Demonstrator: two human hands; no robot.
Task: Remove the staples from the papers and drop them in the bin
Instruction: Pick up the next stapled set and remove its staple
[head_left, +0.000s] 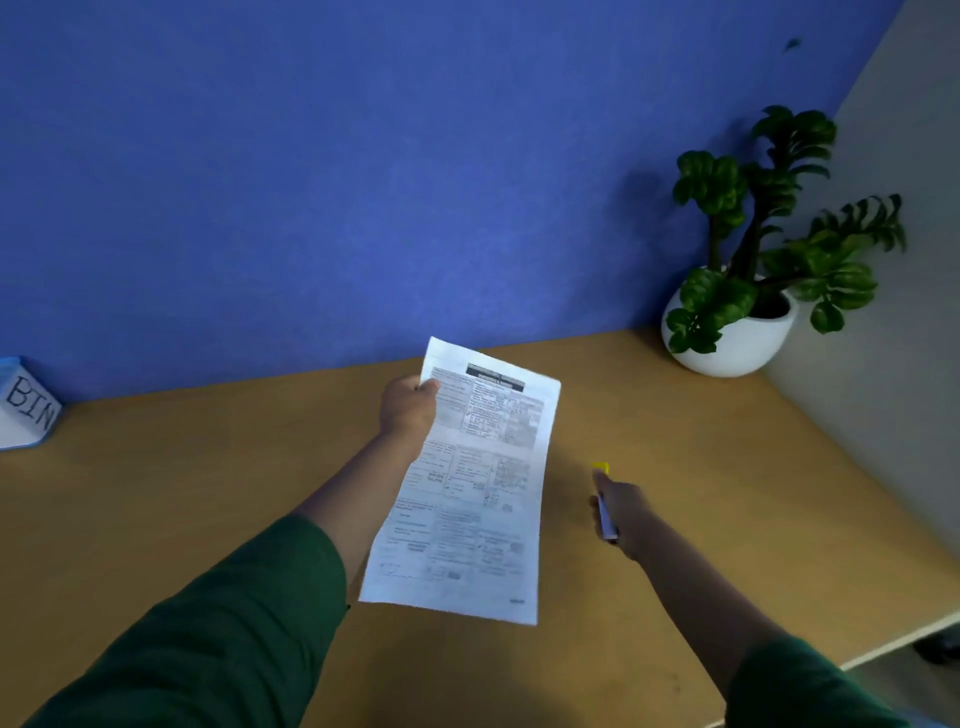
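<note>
My left hand (408, 408) grips the printed papers (467, 483) by their upper left edge and holds them lifted above the wooden desk (208, 493). No staple is visible at this distance. To the right of the papers, my right hand (621, 512) is closed around a slim tool with a yellow tip (601, 467), low over the desk. The bin (28, 408), a pale blue box labelled BIN, stands at the far left edge against the wall, partly cut off by the frame.
A potted green plant in a white bowl pot (737, 332) sits in the back right corner. A blue wall (363, 182) runs along the back of the desk. The desk's right edge (893, 644) drops off at the lower right.
</note>
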